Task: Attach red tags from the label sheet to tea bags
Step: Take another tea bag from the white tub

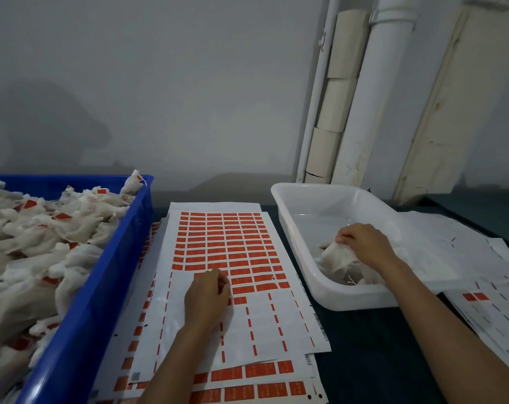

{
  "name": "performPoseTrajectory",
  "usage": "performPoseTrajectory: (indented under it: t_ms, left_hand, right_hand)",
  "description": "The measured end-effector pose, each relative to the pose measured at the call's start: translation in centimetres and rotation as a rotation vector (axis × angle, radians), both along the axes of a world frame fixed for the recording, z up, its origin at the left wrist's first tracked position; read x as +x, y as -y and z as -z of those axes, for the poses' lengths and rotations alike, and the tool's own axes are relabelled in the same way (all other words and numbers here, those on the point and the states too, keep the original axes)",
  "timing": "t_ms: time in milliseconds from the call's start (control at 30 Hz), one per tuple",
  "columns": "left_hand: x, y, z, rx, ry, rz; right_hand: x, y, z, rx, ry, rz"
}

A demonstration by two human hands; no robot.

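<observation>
Tagging well under way; untagged stock nearly exhausted.
Left hand (pixel 207 295) is picking at a red tag on the label sheet (pixel 279 325); right hand (pixel 364 243) is grasping a tea bag (pixel 339 258) in the white tub (pixel 294 223); blue crate (pixel 96 293) is holding many tagged bags.

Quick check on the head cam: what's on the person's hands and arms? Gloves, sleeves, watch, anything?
Nothing worn that shows. The left hand and right hand are both bare, with no gloves, rings or finger cots in view. Both forearms are bare up to the bottom edge of the frame, so no sleeve cuffs appear. No watch, wristband or strap shows at either wrist.
</observation>
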State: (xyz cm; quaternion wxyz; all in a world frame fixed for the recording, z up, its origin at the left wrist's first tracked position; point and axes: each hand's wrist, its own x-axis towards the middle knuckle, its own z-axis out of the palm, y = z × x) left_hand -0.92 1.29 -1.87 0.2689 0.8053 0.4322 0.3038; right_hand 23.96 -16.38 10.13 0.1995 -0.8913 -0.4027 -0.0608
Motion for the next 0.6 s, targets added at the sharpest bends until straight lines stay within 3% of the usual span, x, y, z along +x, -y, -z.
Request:
performPoseTrajectory:
  t_ms: [233, 367, 500, 600]
  left_hand:
    - [0.1, -0.3, -0.9, -0.119, -0.002, 0.033]
    - [-0.2, -0.9, -2.5, -0.354, 0.174, 0.145]
    - [-1.4, -0.9, -4.3, -0.325, 0.273, 0.444]
    - [-2.0, -0.5, -4.2, -0.237, 0.281, 0.536]
  right_hand:
    - [-3.1, -2.4, -3.6, 0.231, 0.198, -0.064]
    - [-6.5, -5.3, -4.4, 0.342, 0.09, -0.185]
    - [-9.9, -8.4, -2.7, 0.3, -0.037, -0.262]
    - [-12.2, -10.2, -0.3, 0.133, -0.05, -0.328]
